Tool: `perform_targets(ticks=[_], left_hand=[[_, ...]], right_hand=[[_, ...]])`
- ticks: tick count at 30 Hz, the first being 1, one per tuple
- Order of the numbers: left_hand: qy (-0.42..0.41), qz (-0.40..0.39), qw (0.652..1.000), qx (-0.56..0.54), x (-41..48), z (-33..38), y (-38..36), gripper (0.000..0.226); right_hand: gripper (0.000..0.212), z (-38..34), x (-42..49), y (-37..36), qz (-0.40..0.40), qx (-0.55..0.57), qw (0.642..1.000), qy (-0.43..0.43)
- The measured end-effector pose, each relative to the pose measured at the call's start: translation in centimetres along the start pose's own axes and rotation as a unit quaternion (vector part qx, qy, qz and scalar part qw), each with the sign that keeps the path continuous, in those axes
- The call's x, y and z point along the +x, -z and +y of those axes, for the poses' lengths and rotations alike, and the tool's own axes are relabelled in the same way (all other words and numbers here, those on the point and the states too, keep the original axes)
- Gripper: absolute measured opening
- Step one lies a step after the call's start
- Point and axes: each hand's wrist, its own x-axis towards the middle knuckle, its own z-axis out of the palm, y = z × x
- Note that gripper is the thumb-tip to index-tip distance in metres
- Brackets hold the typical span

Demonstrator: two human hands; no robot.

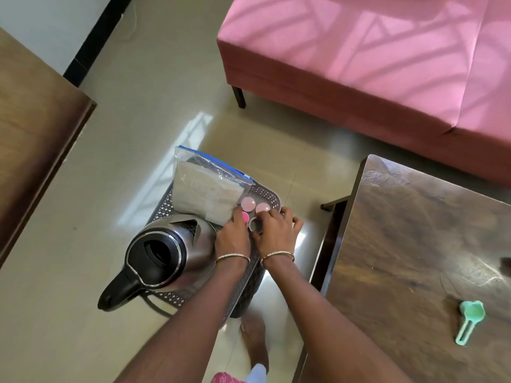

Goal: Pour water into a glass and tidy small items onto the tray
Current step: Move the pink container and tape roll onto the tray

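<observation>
two bare forearms are seen reaching down and away over a dark perforated tray [272,201] set low above the floor. a steel kettle [168,251] is stood on the tray's near left part. just past it, the left hand [232,234] is laid with fingers curled beside a bright pink cap [245,216]. the right hand [276,228] is nearer a small round jar [256,224], pinched at its fingertips. two pale pink lids [248,202] are seen immediately beyond, then a plastic pouch [207,189].

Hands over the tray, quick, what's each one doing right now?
Left hand: fingers curled at a bright pink cap; grip cannot be told.
Right hand: closed on a small round container.
</observation>
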Motion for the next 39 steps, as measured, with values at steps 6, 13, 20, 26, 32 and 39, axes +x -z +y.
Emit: perform_targets(ticks=[6,13,20,26,32,39], left_hand=[[-0.006,0.002,1.000,0.002,-0.4,0.0,0.3,0.043],[-0.025,0.024,0.999,-0.022,-1.8,-0.2,0.6,0.052],[-0.028,0.064,0.997,-0.043,-5.4,-0.3,1.7,0.056],[-0.040,0.067,0.994,-0.073,-9.5,1.2,2.5,0.028],[-0.075,0.062,0.988,-0.120,-13.5,4.2,2.7,0.008],[-0.132,0.044,0.984,-0.111,-18.4,10.2,0.6,0.006]], right_hand=[[0.019,-0.2,-0.1,-0.5,0.018,-0.002,1.000,-0.010],[0.025,-0.2,-0.5,-0.7,0.008,0.006,1.000,-0.011],[0.028,0.8,-3.3,1.1,0.068,0.098,0.993,0.010],[0.017,4.6,-7.7,2.3,0.124,0.187,0.973,-0.054],[0.013,9.3,-12.7,3.8,0.124,0.208,0.964,-0.110],[0.007,16.4,-18.8,6.5,0.153,0.223,0.948,-0.165]])
